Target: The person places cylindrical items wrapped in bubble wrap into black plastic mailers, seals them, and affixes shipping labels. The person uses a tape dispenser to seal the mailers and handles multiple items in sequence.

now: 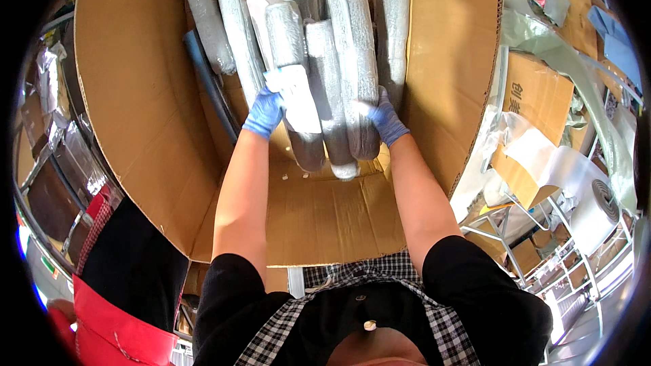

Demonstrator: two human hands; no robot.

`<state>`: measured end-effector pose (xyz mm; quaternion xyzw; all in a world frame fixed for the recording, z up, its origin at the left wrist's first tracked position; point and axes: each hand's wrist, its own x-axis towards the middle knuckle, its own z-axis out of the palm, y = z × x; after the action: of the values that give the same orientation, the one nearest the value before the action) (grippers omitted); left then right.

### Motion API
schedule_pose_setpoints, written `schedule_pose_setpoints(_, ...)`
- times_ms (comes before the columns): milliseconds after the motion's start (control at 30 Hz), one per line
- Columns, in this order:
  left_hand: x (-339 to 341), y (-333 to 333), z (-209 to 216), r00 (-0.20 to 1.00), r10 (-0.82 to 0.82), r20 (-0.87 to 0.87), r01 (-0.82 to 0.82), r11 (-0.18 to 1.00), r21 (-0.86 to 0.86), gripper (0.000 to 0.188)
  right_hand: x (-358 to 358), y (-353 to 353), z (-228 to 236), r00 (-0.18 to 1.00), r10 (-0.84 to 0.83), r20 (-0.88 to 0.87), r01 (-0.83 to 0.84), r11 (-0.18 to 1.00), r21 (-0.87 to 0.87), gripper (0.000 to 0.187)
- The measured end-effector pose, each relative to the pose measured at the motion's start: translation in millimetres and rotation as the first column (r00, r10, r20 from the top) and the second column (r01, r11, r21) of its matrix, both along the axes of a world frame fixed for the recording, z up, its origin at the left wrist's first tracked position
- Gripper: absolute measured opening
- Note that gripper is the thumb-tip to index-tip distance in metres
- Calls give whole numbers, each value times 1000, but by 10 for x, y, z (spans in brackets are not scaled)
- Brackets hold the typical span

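you are clasping three gray wrapped rolls (327,74) between your blue-gloved hands, inside an open cardboard box (447,74). your left hand (265,112) is pressing the left roll's side, beside a white sheet (301,105) covering its front; i cannot tell whether it is pinching that sheet. your right hand (385,118) is curling around the right roll, while more wrapped rolls (239,34) are standing behind.
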<state>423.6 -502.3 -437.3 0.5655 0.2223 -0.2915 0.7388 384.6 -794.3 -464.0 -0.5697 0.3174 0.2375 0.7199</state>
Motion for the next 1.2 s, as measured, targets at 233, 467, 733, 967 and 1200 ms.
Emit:
schedule_pose_setpoints(233,123,-80,-425,907,316,-277,-405,832,-378,52,571,64,1,947,-24,-320,134,936,326,83)
schedule_pose_setpoints(467,145,-223,-367,855,346,-386,-492,775,-396,45,519,-103,-293,933,-20,-358,173,900,401,92)
schedule_pose_setpoints(733,-291,-104,105,867,267,-421,-451,779,-436,19,-256,-209,-833,986,-106,-128,163,482,861,86)
schedule_pose_setpoints(967,-687,15,994,910,279,-306,-381,855,-352,28,-555,106,63,905,-243,-350,421,640,643,93)
schedule_pose_setpoints(1200,-1256,-6,2291,903,427,-57,-408,808,-425,39,-365,-23,2016,999,-49,12,29,755,655,103)
